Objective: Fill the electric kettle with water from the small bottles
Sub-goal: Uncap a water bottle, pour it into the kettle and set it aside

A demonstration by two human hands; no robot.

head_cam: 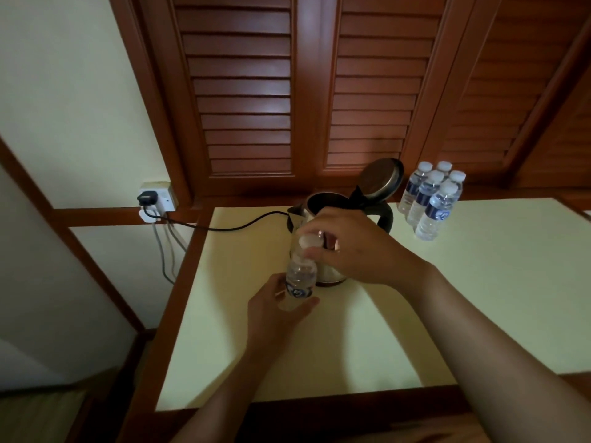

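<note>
Louvred doors (243, 91), wall socket (159, 196), table (479, 298)

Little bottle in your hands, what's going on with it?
A person is opening a small water bottle. The left hand holds it while the right hand pinches its white cap; I cannot tell if it is off yet. The electric kettle stands just behind, lid open, its cord running to the wall socket. More capped bottles stand at the table's back right.

The left hand (278, 310) and right hand (355, 247) are bare; both forearms (479, 321) are uncovered down to the frame's lower edge.
</note>
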